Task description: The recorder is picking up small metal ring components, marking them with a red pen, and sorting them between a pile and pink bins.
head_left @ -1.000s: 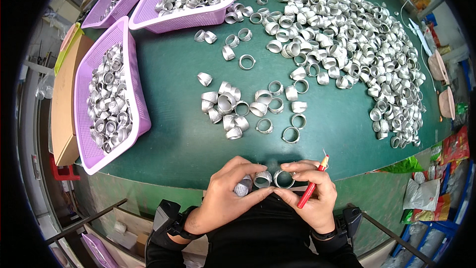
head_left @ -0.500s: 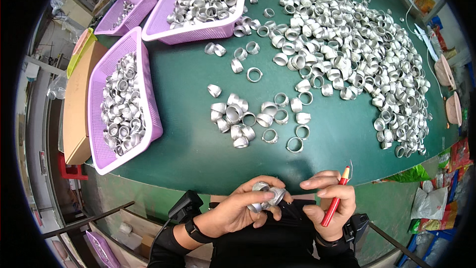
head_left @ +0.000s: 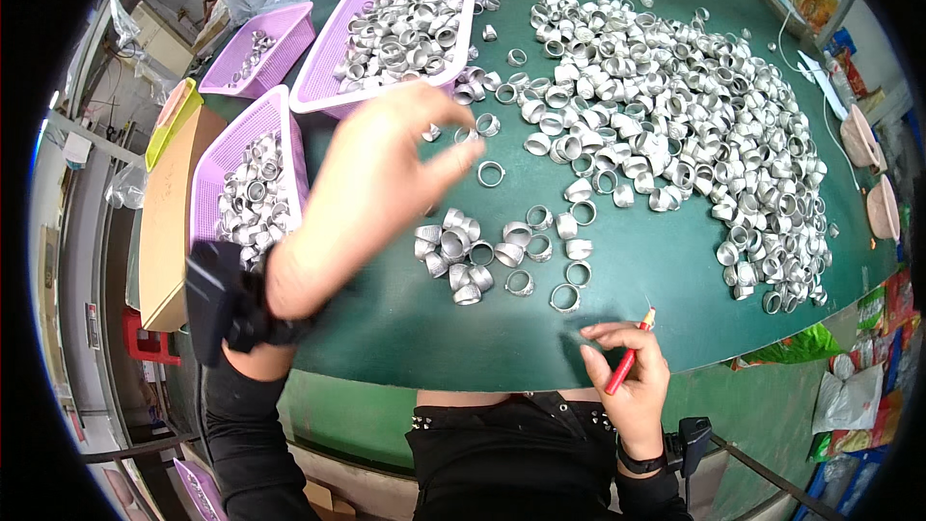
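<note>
My left hand (head_left: 371, 178) is stretched over the table's left half, smeared by motion. Its thumb and fingers are apart, with no ring visible between them. Beneath and beside its fingertips lie a few loose silver metal rings (head_left: 491, 174). A red grease pencil (head_left: 625, 367) with a pale tip and a thin thread sits in my right hand (head_left: 632, 386), near the table's front edge. Ahead of that hand is a small group of metal rings (head_left: 467, 283), some lying flat and others tilted. The left forearm hides part of the nearest purple basket (head_left: 204, 195).
A large heap of metal rings (head_left: 675, 116) covers the right of the green table (head_left: 405, 347). Rings also fill a bigger purple basket (head_left: 313, 63) at the back; a smaller purple basket (head_left: 289, 34) holds fewer. A cardboard box (head_left: 174, 222) stands at the left edge.
My left hand has moved from above my lap out to the far left over the table; the rings it held no longer show in it. My right hand keeps the pencil, slightly lower.
</note>
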Available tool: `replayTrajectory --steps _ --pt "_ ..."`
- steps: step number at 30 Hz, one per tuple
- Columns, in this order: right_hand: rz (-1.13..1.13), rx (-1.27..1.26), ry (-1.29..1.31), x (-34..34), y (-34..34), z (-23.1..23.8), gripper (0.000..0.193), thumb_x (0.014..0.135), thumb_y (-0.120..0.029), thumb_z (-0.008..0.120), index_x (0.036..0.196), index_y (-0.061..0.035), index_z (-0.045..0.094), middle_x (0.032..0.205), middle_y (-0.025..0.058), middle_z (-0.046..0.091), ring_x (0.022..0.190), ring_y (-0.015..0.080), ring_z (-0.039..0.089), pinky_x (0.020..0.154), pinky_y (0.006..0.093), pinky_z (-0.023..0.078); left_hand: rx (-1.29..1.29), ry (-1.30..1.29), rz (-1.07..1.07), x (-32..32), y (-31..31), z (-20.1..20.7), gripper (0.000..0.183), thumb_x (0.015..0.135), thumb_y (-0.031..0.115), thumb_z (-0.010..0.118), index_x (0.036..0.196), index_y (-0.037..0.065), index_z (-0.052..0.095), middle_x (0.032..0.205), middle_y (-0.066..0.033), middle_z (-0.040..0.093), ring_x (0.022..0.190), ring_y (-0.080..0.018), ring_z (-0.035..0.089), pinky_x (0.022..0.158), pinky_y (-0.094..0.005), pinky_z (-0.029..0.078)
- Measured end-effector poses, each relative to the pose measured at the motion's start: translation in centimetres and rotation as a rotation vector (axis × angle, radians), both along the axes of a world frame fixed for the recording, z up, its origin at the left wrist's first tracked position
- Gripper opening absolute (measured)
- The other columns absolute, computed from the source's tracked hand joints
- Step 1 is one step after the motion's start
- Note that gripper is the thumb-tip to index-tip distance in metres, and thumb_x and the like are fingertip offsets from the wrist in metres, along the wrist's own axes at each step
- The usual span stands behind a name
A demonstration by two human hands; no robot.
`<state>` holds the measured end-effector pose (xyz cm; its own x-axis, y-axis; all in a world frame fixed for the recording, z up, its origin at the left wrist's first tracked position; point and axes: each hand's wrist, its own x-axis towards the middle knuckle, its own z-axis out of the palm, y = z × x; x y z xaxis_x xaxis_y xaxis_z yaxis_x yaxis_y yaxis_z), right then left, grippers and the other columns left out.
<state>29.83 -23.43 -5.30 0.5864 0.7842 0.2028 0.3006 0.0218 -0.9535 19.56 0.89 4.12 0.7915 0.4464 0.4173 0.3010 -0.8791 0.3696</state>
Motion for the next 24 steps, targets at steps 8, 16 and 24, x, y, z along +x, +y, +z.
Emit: replayTrajectory --steps 8,16,24 --pt "0.022 -0.087 -0.426 0.2 3.1 -0.2 0.023 0.062 0.005 0.064 0.078 -0.0052 0.051 0.086 0.0065 0.061 0.075 0.0264 0.049 0.067 0.0323 0.04 -0.018 0.213 -0.116 -2.2 -9.4 -8.0 0.014 0.064 0.011 0.066 0.073 0.004 0.058 0.076 -0.0068 0.047 0.07 -0.0229 0.047 0.061 -0.0329 0.038" --pt "0.188 -0.171 -0.268 0.1 1.7 0.6 0.02 0.065 0.003 0.066 0.077 -0.005 0.052 0.077 0.0062 0.061 0.073 0.023 0.055 0.065 0.0301 0.042 -0.277 0.146 -0.092 -4.8 -11.8 -8.1 0.021 0.063 0.007 0.067 0.079 0.002 0.054 0.086 -0.0094 0.052 0.074 -0.0256 0.051 0.064 -0.0346 0.042" --pt "-0.027 0.058 0.1 2.5 -1.0 1.5 0.021 0.092 -0.022 0.037 0.094 -0.0008 0.041 0.071 0.0128 0.06 0.053 0.0129 0.052 0.066 0.0277 0.047 -0.463 0.018 -0.02 -6.6 -10.8 -6.0 0.03 0.064 0.011 0.07 0.089 0.002 0.056 0.088 -0.0102 0.056 0.075 -0.0252 0.053 0.065 -0.0324 0.043"
